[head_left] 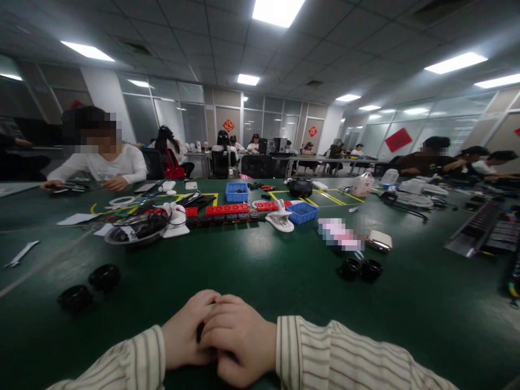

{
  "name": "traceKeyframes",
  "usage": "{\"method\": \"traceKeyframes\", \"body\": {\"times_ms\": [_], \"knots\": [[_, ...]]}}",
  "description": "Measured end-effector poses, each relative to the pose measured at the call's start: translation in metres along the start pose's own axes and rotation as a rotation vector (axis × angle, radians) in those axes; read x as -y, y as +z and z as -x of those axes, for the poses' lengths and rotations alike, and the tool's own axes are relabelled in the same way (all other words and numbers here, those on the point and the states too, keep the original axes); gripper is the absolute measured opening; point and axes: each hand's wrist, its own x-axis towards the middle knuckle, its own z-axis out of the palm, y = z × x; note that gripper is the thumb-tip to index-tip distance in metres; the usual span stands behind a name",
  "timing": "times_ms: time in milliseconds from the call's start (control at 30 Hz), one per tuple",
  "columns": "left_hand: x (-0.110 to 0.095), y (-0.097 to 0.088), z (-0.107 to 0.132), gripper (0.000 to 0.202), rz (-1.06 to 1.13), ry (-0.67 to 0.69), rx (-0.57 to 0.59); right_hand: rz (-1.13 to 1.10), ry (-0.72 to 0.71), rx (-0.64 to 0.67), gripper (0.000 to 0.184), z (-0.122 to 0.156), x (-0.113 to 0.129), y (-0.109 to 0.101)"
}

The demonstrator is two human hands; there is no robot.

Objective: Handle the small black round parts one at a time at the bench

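My left hand and my right hand are pressed together at the near edge of the green table. Both are curled closed around a small dark thing that peeks out between them; I cannot make out what it is. Striped sleeves cover both forearms. Two black round parts lie ahead to the right. Two more black round parts lie to the left.
A metal bowl of cables and rows of red and black blocks sit mid-table, with blue bins, a white clamp-like device and a wrench at left. A person in white works at far left; others sit at right and behind.
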Motion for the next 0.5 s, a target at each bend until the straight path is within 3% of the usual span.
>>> {"method": "traceKeyframes", "body": {"times_ms": [100,200,267,367,500], "knots": [[0.009,0.006,0.004,0.074,0.029,0.034,-0.039,-0.020,-0.017,-0.074,0.033,0.000,-0.001,-0.001],[0.014,0.010,0.007,0.085,0.049,0.003,-0.088,0.018,0.102,-0.187,0.042,0.000,-0.002,-0.001],[0.012,0.010,0.007,0.078,0.021,-0.023,-0.110,0.081,0.226,-0.202,0.050,0.001,-0.003,0.001],[0.004,0.006,0.005,0.062,-0.031,-0.067,-0.113,0.174,0.344,-0.110,0.044,0.002,-0.004,0.004],[-0.006,0.000,0.000,0.036,-0.032,-0.079,-0.056,0.195,0.316,-0.027,0.034,0.002,-0.006,0.007]]}}
